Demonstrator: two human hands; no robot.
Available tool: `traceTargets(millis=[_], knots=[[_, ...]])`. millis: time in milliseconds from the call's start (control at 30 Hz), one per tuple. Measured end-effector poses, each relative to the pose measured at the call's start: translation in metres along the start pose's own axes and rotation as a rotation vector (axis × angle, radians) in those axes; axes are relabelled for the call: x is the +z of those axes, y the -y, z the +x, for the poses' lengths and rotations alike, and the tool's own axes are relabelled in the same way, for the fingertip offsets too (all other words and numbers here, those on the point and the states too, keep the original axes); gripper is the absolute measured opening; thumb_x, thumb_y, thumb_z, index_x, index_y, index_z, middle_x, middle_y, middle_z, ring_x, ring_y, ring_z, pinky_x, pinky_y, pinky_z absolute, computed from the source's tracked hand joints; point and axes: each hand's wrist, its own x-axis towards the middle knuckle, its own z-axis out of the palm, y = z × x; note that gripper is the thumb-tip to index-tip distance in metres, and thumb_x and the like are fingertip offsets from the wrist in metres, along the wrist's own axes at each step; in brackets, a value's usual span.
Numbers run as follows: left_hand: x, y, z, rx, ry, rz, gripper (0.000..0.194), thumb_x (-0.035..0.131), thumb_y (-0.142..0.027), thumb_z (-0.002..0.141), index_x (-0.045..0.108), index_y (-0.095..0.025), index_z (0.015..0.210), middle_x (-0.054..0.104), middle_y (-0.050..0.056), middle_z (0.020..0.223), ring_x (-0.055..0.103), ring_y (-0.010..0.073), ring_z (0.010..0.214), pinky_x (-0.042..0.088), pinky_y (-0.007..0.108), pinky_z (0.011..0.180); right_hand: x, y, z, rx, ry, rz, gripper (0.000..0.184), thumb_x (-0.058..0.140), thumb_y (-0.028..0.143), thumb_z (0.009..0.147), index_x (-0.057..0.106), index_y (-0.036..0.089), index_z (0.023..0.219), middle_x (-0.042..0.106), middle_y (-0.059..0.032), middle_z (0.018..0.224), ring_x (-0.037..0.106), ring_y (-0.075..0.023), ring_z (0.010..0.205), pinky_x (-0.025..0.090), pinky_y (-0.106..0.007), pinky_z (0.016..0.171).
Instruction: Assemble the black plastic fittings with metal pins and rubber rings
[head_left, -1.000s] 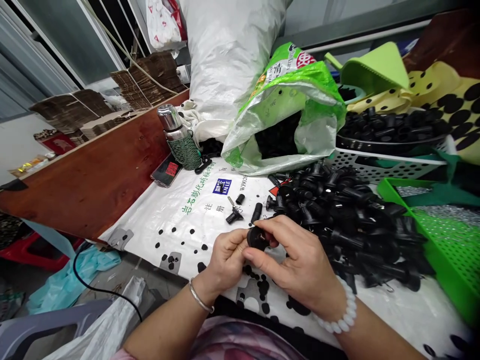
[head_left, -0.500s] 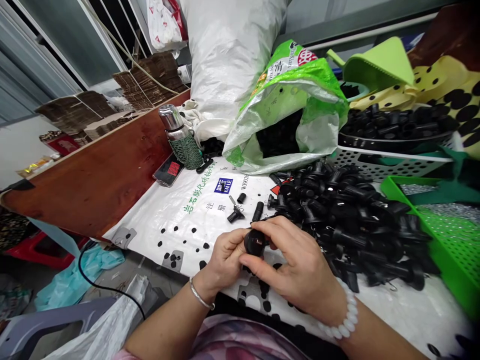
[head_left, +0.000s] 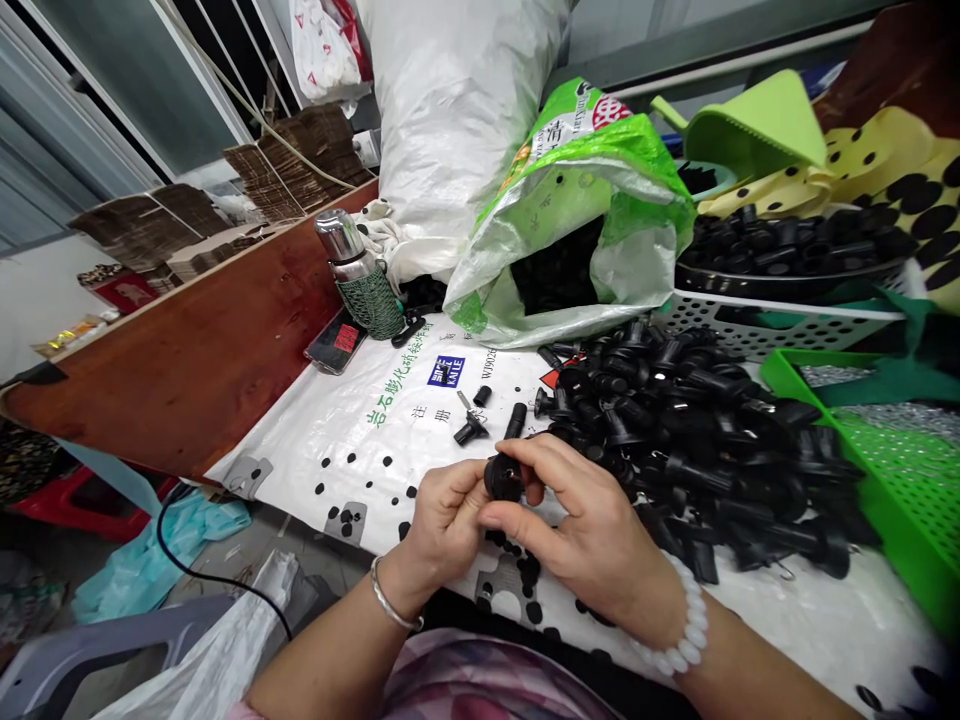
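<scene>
A small black plastic part with a round, flanged end [head_left: 501, 480] is held between both hands in front of me. My left hand [head_left: 450, 515] pinches it from the left, fingertips closed at its edge. From the right, my right hand [head_left: 589, 515] curls round it with thumb and fingertips; the exact contact is partly hidden. Just beyond my fingers lie a black ribbed cylinder [head_left: 515, 421], a short black cap [head_left: 482, 396] and a black piece with a metal strip [head_left: 471, 428]. A heap of similar black parts [head_left: 697, 430] spreads to the right of my right hand.
A green-and-white bag [head_left: 637, 220] with dark contents lies open behind the heap. The green basket [head_left: 892, 500] stands at the right, a pan of black pieces [head_left: 795, 280] at the back right. A thermos [head_left: 360, 275] and a phone [head_left: 335, 340] are near the wooden board [head_left: 187, 350].
The black flanged part has turned and moved slightly left, showing more of its face. Both hands have shifted slightly with it and keep hold of it.
</scene>
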Motion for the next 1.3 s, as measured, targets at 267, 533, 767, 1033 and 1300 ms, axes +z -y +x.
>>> traceTargets(millis=[267, 533, 767, 1033, 1300], knots=[[0.0008, 0.0020, 0.0035, -0.011, 0.008, 0.035, 0.026, 0.043, -0.029, 0.084, 0.062, -0.013, 0.077, 0.054, -0.001, 0.054, 0.047, 0.0104, 0.047, 0.040, 0.021, 0.048, 0.0016, -0.0028, 0.0000, 0.090, 0.024, -0.018, 0.028, 0.063, 0.028, 0.077, 0.057, 0.011, 0.099, 0.055, -0.0042, 0.076, 0.052, -0.0137, 0.063, 0.047, -0.026, 0.056], [0.0013, 0.0006, 0.0049, -0.146, 0.050, -0.205, 0.031, 0.048, -0.037, 0.083, 0.062, -0.012, 0.071, 0.056, 0.001, 0.053, 0.049, 0.0100, 0.045, 0.041, 0.020, 0.045, 0.0019, -0.0064, 0.0012, -0.030, -0.023, -0.005, 0.027, 0.060, 0.031, 0.079, 0.055, 0.014, 0.100, 0.057, -0.0050, 0.077, 0.053, -0.0155, 0.067, 0.047, -0.029, 0.059], [0.0035, 0.0009, 0.0036, -0.139, 0.050, -0.236, 0.032, 0.048, -0.038, 0.083, 0.065, -0.012, 0.076, 0.052, 0.000, 0.050, 0.048, 0.0106, 0.045, 0.042, 0.021, 0.046, 0.0015, -0.0067, 0.0030, -0.095, -0.041, -0.016, 0.027, 0.057, 0.032, 0.081, 0.055, 0.014, 0.101, 0.058, -0.0058, 0.077, 0.054, -0.0165, 0.067, 0.048, -0.030, 0.059], [0.0038, 0.0045, 0.0028, -0.130, 0.007, -0.232, 0.029, 0.049, -0.037, 0.084, 0.064, -0.012, 0.080, 0.054, 0.000, 0.055, 0.051, 0.0117, 0.052, 0.044, 0.022, 0.052, -0.0005, -0.0080, 0.0019, -0.081, -0.034, -0.012, 0.038, 0.059, 0.035, 0.079, 0.053, 0.012, 0.109, 0.059, -0.0087, 0.087, 0.056, -0.0176, 0.075, 0.049, -0.031, 0.066], [0.0058, 0.0046, 0.0024, -0.139, 0.056, -0.193, 0.030, 0.044, -0.033, 0.088, 0.057, -0.012, 0.070, 0.054, 0.000, 0.054, 0.050, 0.0093, 0.049, 0.043, 0.020, 0.049, -0.0068, -0.0080, 0.0043, -0.032, -0.056, 0.016, 0.008, 0.052, 0.019, 0.082, 0.057, 0.018, 0.089, 0.057, -0.0074, 0.091, 0.057, -0.0174, 0.082, 0.049, -0.032, 0.071]])
